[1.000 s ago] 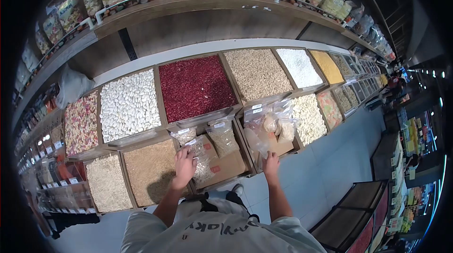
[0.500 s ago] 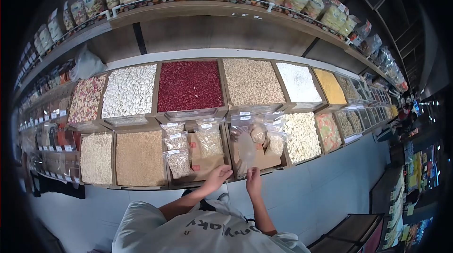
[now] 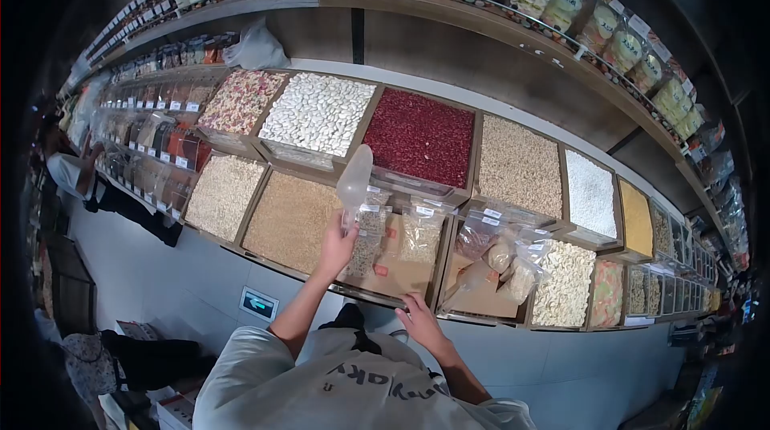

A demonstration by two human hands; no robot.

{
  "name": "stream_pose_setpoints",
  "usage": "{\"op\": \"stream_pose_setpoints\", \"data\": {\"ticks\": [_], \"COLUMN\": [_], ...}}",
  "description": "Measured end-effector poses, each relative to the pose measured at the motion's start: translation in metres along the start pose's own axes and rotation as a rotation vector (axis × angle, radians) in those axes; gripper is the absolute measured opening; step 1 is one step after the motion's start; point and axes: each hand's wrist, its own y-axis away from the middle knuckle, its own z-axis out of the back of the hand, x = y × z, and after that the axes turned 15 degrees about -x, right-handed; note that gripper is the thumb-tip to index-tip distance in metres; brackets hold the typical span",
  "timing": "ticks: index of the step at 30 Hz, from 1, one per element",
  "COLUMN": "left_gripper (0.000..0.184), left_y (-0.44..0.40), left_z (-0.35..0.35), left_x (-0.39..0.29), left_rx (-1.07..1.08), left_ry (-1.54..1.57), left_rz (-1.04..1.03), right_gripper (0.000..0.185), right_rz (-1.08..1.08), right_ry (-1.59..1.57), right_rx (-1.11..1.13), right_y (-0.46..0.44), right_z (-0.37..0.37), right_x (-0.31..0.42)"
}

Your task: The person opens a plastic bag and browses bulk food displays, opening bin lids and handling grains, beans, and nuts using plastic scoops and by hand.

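Observation:
My left hand (image 3: pixel 338 244) is closed around the handle of a translucent plastic scoop (image 3: pixel 355 179), which points up and away over the tan grain bin (image 3: pixel 290 220) and the bin of small bagged goods. No grain is visible in the scoop. Near the front edge of the bagged-goods bin, my right hand (image 3: pixel 421 322) holds nothing, its fingers apart. In that bin lie clear bags of grain (image 3: pixel 420 237) on cardboard (image 3: pixel 393 273). A second translucent scoop (image 3: pixel 467 281) rests in the bin to the right, beside more bags (image 3: pixel 521 276).
Behind are bins of white beans (image 3: pixel 317 113), dark red beans (image 3: pixel 421 137) and pale beige grain (image 3: pixel 521 165). A shelf (image 3: pixel 465 21) with packaged goods runs above. People (image 3: pixel 76 173) stand at the left. A green arrow sign (image 3: pixel 259 303) lies on the floor.
My left hand has moved left and up and now grips a scoop. The right hand has left the scoop handle and opened. The view has turned to the left.

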Motion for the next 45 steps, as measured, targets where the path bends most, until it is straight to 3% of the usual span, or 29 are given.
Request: {"op": "stream_pose_setpoints", "data": {"ticks": [3,5,9,12,21,22,23,25,29,31,34,38,41,42,43,45], "left_gripper": [0.050,0.060,0.059,0.053,0.054,0.057,0.057,0.059,0.069,0.073,0.067,0.053,0.043,0.037,0.037,0.036], "left_y": [-0.078,-0.113,-0.156,-0.174,-0.176,-0.176,-0.176,-0.174,-0.172,-0.170,-0.166,-0.151,-0.140,-0.134,-0.129,-0.115], "left_z": [0.028,0.038,0.015,-0.015,-0.023,-0.021,-0.019,-0.018,-0.009,0.001,0.021,0.049,0.064,0.067,0.069,0.067], "left_x": [-0.001,-0.027,-0.033,-0.017,-0.018,-0.020,-0.016,-0.015,-0.014,-0.006,0.017,0.022,0.022,0.013,0.012,0.009], "left_rx": [-0.061,-0.084,-0.004,-0.039,0.061,0.133,0.156,0.091,0.117,0.058,-0.042,-0.202,-0.265,-0.265,-0.262,-0.252], "left_ry": [-0.124,-0.413,-0.326,-0.304,-0.403,-0.384,-0.381,-0.347,-0.274,-0.229,-0.144,0.000,-0.008,-0.005,-0.002,0.053], "left_rz": [-0.117,-0.303,-0.222,-0.369,-0.263,-0.129,-0.128,-0.282,-0.133,-0.173,-0.180,-0.226,-0.316,-0.324,-0.337,-0.351], "right_gripper": [0.038,0.036,0.034,0.026,0.027,0.028,0.029,0.027,0.024,0.031,0.044,0.049,0.047,0.041,0.041,0.036], "right_rz": [-0.036,-0.066,-0.158,-0.257,-0.402,-0.417,-0.433,-0.429,-0.374,-0.618,-0.633,-0.891,-0.938,-0.874,-0.875,-0.969], "right_ry": [0.025,0.033,-0.013,0.011,0.070,0.078,0.087,0.114,0.230,0.267,0.553,0.706,0.689,0.686,0.676,0.152], "right_rx": [0.000,-0.031,-0.187,-0.295,-0.355,-0.354,-0.353,-0.415,-0.596,-0.711,-0.940,-0.837,-0.774,-0.868,-0.879,-1.121], "right_y": [-0.010,-0.015,-0.020,-0.023,-0.015,-0.014,-0.012,-0.008,0.005,0.006,0.005,-0.002,0.000,0.000,-0.003,-0.006], "right_z": [-0.007,-0.014,-0.031,-0.043,-0.076,-0.077,-0.078,-0.077,-0.069,-0.064,-0.060,-0.062,-0.066,-0.067,-0.061,-0.043], "right_x": [-0.005,-0.008,-0.005,0.010,0.024,0.022,0.021,0.016,-0.019,-0.038,-0.076,-0.104,-0.139,-0.140,-0.128,-0.106]}}
